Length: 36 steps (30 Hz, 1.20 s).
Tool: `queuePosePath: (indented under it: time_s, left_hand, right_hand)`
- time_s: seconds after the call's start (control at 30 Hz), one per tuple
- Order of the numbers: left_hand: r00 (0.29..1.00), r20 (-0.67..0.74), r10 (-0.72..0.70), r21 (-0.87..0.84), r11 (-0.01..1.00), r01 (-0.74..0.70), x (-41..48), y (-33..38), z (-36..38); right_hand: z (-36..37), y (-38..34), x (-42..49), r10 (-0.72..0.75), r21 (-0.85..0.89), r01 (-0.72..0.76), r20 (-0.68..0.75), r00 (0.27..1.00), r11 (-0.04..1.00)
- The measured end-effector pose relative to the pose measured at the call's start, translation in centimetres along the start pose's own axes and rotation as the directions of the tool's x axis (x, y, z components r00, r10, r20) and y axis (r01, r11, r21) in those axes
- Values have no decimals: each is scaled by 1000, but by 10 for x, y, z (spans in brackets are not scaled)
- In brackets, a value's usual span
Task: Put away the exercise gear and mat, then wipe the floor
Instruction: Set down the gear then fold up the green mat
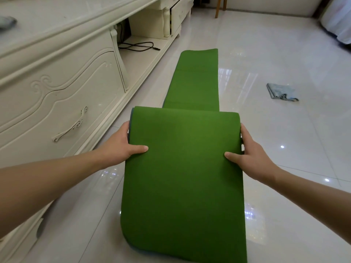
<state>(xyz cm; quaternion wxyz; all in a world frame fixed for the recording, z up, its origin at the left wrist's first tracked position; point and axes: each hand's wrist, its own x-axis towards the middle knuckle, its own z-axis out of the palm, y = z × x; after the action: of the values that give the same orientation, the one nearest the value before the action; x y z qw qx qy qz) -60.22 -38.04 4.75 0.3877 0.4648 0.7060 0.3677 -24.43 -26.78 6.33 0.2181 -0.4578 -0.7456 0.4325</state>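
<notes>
**Q:** Where is the mat?

**A:** Centre, folded above the floor, tail toward 12 o'clock.

**Q:** Grip?

**A:** Left hand at 9, right hand at 3 o'clock clamp its side edges, probably keeping the fold square.

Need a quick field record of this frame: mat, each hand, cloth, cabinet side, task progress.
mat: green mat, near part lifted and bent over, far end flat on the floor
left hand: grips the mat's left edge, thumb on top
right hand: grips the mat's right edge, thumb on top
cloth: blue-grey cloth, crumpled on the floor right of the mat, apart from it
cabinet: white cabinet left of the mat; black cable on its open shelf
progress: mat not yet put away; cloth untouched
</notes>
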Motion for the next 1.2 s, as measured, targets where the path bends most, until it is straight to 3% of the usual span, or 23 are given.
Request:
queuePosePath:
  time_s: [0.2,0.43,0.67,0.93,1.2]
  left_hand:
    - [998,-64,-19,20,1000,21,12,2,3]
    - [996,-21,-86,-29,996,85,22,-16,16]
    - [996,-29,-80,-12,997,80,38,-26,22]
    - [993,-98,-70,-40,997,66,62,-25,24]
    - [996,-29,-78,-84,994,76,62,-26,26]
  right_hand:
    - [0,-1,21,7,21,-5,-67,998,1000]
    - [-7,5,46,-3,-24,-2,-177,984,1000]
    - [-4,19,41,-62,-72,52,-150,987,996]
    - [1,31,36,13,-96,-15,-22,1000,995]
    - [11,47,44,79,23,-80,15,997,997]
